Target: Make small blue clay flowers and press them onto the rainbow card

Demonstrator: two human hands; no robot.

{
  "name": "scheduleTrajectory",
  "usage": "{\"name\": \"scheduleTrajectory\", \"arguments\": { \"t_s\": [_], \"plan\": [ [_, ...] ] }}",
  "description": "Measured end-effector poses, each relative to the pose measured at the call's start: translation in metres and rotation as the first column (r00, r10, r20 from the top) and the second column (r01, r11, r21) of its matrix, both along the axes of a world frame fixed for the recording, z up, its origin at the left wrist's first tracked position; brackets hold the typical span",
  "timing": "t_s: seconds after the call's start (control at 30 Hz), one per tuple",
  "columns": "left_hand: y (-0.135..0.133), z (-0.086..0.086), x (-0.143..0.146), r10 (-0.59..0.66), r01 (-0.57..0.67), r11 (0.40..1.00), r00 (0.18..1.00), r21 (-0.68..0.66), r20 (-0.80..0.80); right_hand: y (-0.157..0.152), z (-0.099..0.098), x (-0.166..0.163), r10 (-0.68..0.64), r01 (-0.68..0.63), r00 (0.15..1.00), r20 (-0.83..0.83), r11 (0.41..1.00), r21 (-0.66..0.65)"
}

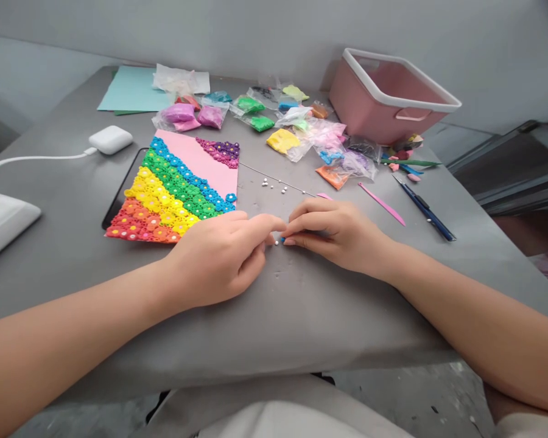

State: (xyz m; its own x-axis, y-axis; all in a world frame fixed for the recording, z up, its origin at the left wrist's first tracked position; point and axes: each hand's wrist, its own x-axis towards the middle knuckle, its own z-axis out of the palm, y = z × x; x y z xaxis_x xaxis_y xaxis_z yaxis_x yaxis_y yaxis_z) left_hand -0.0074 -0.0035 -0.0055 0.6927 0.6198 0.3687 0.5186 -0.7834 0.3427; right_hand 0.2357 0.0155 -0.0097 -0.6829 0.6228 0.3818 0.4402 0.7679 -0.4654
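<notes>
My right hand (335, 231) pinches a tiny piece of blue clay (282, 240) between thumb and fingertips, just above the table. My left hand (223, 252) meets it from the other side, index finger reaching to the right fingertips, other fingers curled in. Whether something sits in the left fingers is hidden. A small white clay ball (276, 243) lies between the two hands. Beside my left hand is a pink board (178, 146) covered in bands of small clay flowers: red, orange, yellow, green, blue and purple. My left wrist overlaps its lower corner.
Several white balls (271, 187) lie near a thin metal rod (260, 172). Bagged clay (283, 141) is spread behind, beside a pink basket (369, 103). At right are a pink tool (382, 204) and a dark blue pen-like tool (424, 210). A white case (111, 140) with cable stands left.
</notes>
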Motion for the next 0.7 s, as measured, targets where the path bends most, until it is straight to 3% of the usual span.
{"name": "scheduleTrajectory", "arguments": {
  "t_s": [0.33,0.5,0.6,0.7],
  "plan": [
    [-0.002,-0.002,0.001,0.013,-0.013,1.000,1.000,0.027,-0.019,0.001,-0.008,-0.004,0.019,-0.019,1.000,-0.007,0.995,0.099],
    [-0.002,0.004,-0.001,0.014,-0.018,0.999,0.991,0.030,0.137,0.001,-0.005,-0.002,0.043,-0.042,0.999,-0.001,0.992,0.117],
    [-0.002,0.005,-0.001,0.035,-0.014,0.996,0.965,-0.084,0.259,-0.001,-0.002,-0.002,0.014,-0.012,1.000,-0.017,0.992,0.122],
    [-0.003,0.001,0.003,0.081,0.069,0.949,0.890,-0.307,0.449,-0.005,0.004,-0.005,-0.042,0.060,0.992,-0.122,0.986,0.156]
  ]
}}
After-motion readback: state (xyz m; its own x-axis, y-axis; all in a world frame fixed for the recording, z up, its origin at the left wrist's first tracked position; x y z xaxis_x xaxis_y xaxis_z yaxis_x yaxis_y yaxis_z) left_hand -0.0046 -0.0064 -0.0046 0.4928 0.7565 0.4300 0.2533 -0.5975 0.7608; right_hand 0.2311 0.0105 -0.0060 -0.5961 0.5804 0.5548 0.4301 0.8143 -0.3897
